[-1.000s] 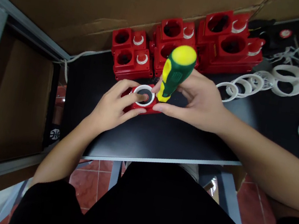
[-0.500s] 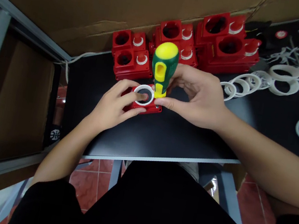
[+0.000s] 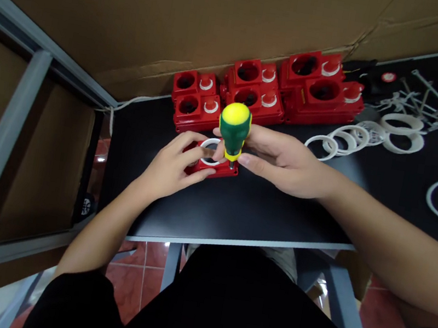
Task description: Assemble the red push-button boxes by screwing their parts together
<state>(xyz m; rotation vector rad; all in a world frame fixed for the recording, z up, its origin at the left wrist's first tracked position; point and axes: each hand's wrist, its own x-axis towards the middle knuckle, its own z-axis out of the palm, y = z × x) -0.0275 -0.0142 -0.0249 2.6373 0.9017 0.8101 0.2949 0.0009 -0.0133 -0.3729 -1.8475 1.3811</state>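
Note:
A stubby screwdriver point(image 3: 234, 127) with a green and yellow handle stands nearly upright in my right hand point(image 3: 291, 164), gripped low between thumb and fingers. Its short metal shaft points down at the right corner of a small red cover point(image 3: 224, 170) on the table. My left hand point(image 3: 170, 170) holds this cover from the left, thumb along the near edge and fingers across the top. Under those fingers a white ring point(image 3: 208, 143) lies on the cover, partly hidden by the fingers and the screwdriver. Whether the tip sits in a screw cannot be made out.
Red housings point(image 3: 194, 121) with round openings stand along the cardboard wall point(image 3: 162, 22). Several white rings point(image 3: 321, 147) lie to the right, near a pile of metal brackets point(image 3: 424, 102). Larger white hoops point(image 3: 430, 195) lie at the far right. A grey metal frame point(image 3: 4, 152) rises at left.
The screwdriver handle has turned in my right hand, and its shaft now shows above the cover's corner. My left hand keeps hold of the cover. The whole view has shifted slightly.

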